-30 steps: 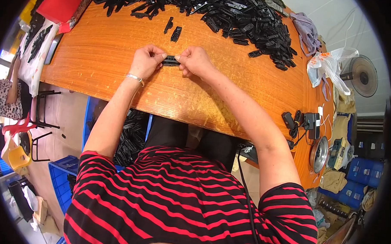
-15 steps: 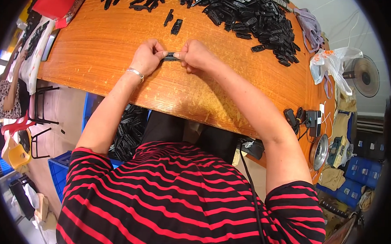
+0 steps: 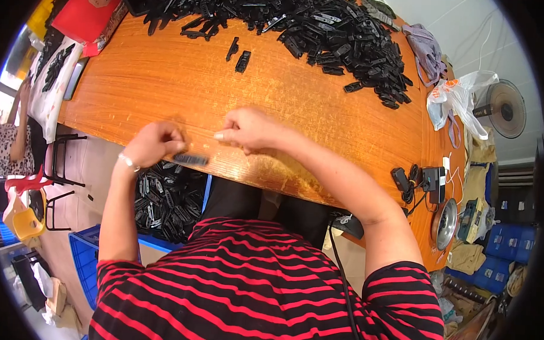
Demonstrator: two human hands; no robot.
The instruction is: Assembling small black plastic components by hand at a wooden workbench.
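Observation:
A small black plastic part, smeared by motion, is at the table's near edge, above the crate of parts. My left hand is just left of it, thumb and fingers apart and blurred, not gripping the part. Over the table, my right hand has its thumb spread from bent fingers and shows nothing between them. Farther off lie two loose parts, a slim black one and a wider black one. Below the edge, a heap of similar black parts fills a blue crate.
A large pile of black parts covers the table's far side. On the right are a plastic bag, a fan, a black adapter with cables and a metal bowl. A red box stands far left; another person is beyond.
Both hands have parted and come nearer to me, the left one moving farther left. The black part they both held at mid-table is now out of their fingers at the near edge.

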